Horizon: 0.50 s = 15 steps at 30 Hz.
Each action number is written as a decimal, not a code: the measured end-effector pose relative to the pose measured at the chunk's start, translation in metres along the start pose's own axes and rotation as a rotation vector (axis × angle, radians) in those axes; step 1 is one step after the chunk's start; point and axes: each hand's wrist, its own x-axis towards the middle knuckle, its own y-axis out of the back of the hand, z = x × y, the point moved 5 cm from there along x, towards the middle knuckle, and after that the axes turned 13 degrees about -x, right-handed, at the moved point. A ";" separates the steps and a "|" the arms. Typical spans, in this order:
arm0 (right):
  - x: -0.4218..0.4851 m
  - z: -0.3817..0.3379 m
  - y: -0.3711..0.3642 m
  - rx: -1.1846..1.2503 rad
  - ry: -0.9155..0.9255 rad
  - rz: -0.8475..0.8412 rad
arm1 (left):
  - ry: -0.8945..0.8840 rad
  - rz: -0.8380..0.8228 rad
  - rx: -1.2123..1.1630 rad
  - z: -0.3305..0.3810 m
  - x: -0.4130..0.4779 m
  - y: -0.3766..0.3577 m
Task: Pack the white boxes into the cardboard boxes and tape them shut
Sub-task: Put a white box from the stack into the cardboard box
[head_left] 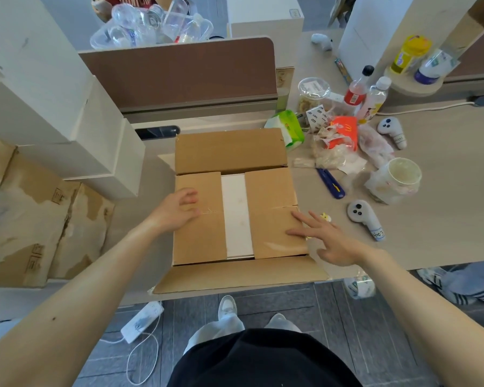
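A cardboard box [229,152] sits on the desk in front of me. Its two short side flaps are folded down flat, and a white box [236,213] shows in the gap between them. The far long flap stands up and the near long flap [235,275] hangs out over the desk edge. My left hand [179,210] rests with curled fingers on the left flap. My right hand [324,238] lies spread flat on the right flap's near corner. A roll of clear tape [359,286] hangs below the desk edge on the right.
Stacked white boxes [53,113] stand at the left over flattened cardboard [31,219]. Right of the box lie a blue box cutter [330,183], two grey controllers [365,219], snack wrappers, bottles and a cup [397,180]. A brown partition [179,76] backs the desk.
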 end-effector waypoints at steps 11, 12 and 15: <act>0.005 0.002 0.010 0.702 -0.240 0.382 | 0.021 0.153 -0.110 0.015 0.036 0.042; 0.009 0.004 0.010 0.709 -0.336 0.439 | 0.016 0.188 -0.116 0.016 0.040 0.046; 0.022 -0.001 0.011 0.720 -0.505 0.485 | 0.031 0.250 -0.149 0.016 0.053 0.055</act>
